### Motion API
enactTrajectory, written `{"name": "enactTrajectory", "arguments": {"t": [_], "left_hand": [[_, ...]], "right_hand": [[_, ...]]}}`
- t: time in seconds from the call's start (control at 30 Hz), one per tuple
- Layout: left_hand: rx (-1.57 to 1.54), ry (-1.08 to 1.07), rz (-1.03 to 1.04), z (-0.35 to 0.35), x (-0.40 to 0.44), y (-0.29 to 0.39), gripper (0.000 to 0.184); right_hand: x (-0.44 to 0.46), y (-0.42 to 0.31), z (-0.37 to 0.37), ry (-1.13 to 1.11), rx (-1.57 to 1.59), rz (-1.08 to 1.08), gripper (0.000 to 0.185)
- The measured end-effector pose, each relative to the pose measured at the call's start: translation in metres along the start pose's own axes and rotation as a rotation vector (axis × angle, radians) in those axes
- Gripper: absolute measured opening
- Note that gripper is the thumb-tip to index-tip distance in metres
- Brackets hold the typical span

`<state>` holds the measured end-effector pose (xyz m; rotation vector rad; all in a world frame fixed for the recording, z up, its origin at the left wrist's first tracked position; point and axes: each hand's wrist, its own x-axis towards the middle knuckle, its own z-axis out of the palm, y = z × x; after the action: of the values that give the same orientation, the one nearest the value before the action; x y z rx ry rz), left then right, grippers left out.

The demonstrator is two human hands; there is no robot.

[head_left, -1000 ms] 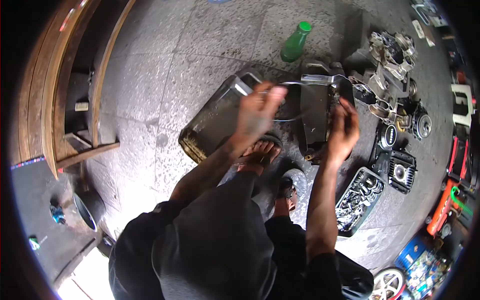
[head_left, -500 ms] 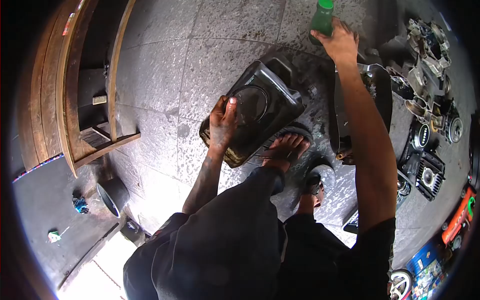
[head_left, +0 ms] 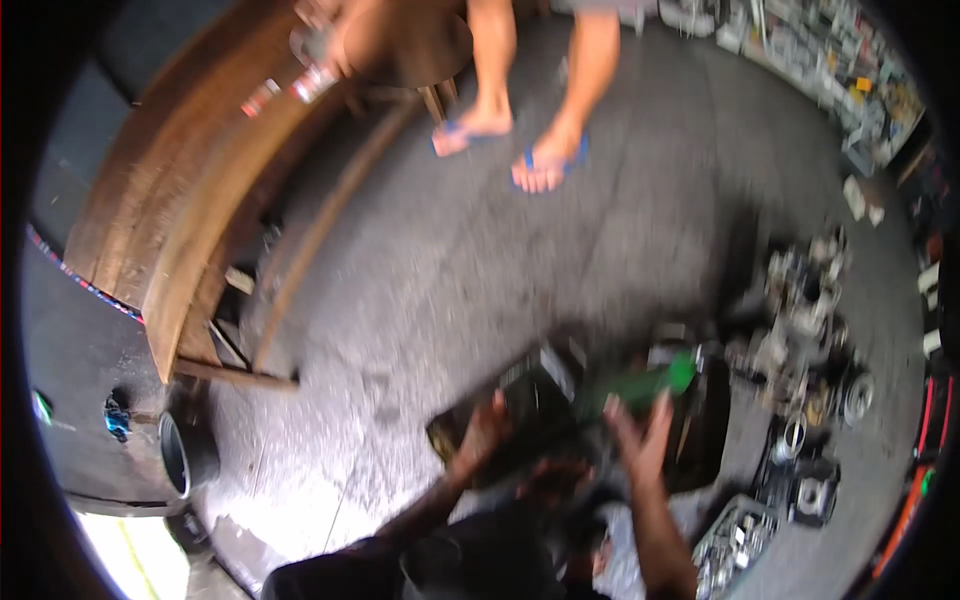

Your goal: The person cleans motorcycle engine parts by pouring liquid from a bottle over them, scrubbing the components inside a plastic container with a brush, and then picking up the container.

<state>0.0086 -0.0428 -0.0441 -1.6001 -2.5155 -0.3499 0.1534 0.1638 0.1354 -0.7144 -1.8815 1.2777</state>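
Within the floor's (head_left: 640, 250) edges, we handle the green bottle (head_left: 642, 383), right fingers (head_left: 657, 425) parted round it, left fingers (head_left: 497, 405) unclear. Steadiness seems needed.

The grey floor (head_left: 380, 330) carries loose engine parts (head_left: 805, 325), a tray (head_left: 757, 505) of small metal pieces (head_left: 737, 545), a black container (head_left: 530, 395) and a dark bucket (head_left: 198, 450).
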Motion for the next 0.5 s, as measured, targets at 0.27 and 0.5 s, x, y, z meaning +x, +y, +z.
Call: {"name": "enactTrajectory", "arguments": {"t": [0.27,0.5], "left_hand": [[0.145,0.027,0.042,-0.012,0.021,0.025,0.020],[-0.520,0.148,-0.168,-0.014,0.029,0.021,0.039]], "right_hand": [[-0.054,-0.003,0.046,-0.080,0.151,0.079,0.050],[-0.059,-0.032,0.088,-0.055,0.176,0.105,0.052]]}}
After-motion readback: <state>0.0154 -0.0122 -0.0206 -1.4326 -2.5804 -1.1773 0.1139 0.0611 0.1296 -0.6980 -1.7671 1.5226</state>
